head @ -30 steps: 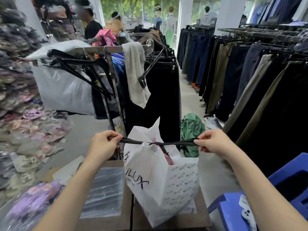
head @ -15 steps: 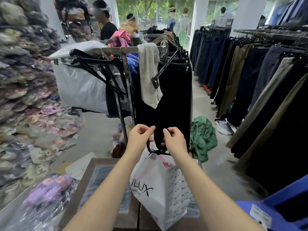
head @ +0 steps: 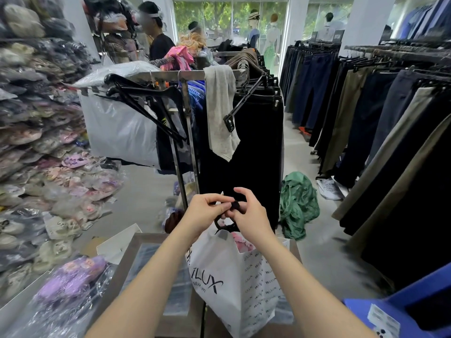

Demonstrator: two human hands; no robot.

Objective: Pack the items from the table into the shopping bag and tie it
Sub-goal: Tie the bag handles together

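A white shopping bag (head: 227, 279) with black lettering stands on the brown table (head: 144, 242) in front of me. Something pink (head: 244, 241) shows in its open top. Its black ribbon handles (head: 225, 222) loop up above the bag's mouth. My left hand (head: 203, 211) and my right hand (head: 249, 215) meet just above the bag, each pinching the black ribbon, which is bunched between my fingertips.
A metal clothes rack (head: 185, 76) with black trousers, hangers and a grey cloth stands right behind the table. Bagged slippers (head: 36, 147) pile up on the left. A green cloth (head: 297, 203) lies on the floor. A blue stool (head: 400, 311) sits at lower right.
My hands, first spread apart pulling the ribbon taut, came together above the bag and now work the ribbon ends between the fingers. The view shifted slightly left and up.
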